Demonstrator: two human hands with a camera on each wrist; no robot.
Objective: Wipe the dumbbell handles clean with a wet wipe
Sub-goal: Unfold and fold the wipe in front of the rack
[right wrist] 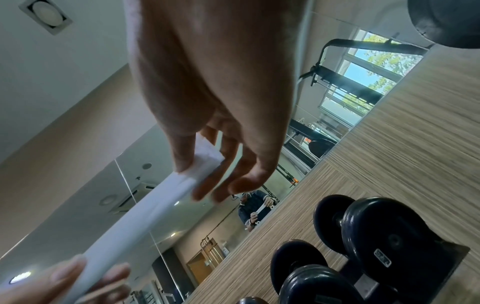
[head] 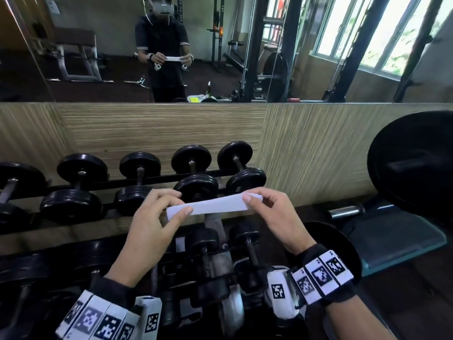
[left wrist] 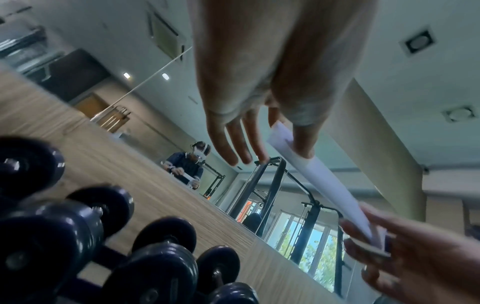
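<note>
A: What is held, and by which hand?

B: A folded white wet wipe (head: 215, 206) is stretched into a flat strip between both hands. Its left end is pinched by the left hand (head: 152, 222) between thumb and fingers; its right end is pinched the same way by the right hand (head: 274, 217).

A: Where is the strip kept?

B: It is held in the air above the dumbbell rack (head: 157, 179), touching none of the weights.

A: How are the dumbbells (head: 196, 173) placed?

B: They are laid across 2 tiers, handles running near to far. 5 are seen on the upper tier, against the wood-grain wall panel (head: 159, 128). More are set on the lower tier, partly hidden by the wrists.

A: Anything else?

B: A mirror (head: 98, 45) is mounted above the panel, and a large black weight plate (head: 414, 163) is seen at the right.
</note>
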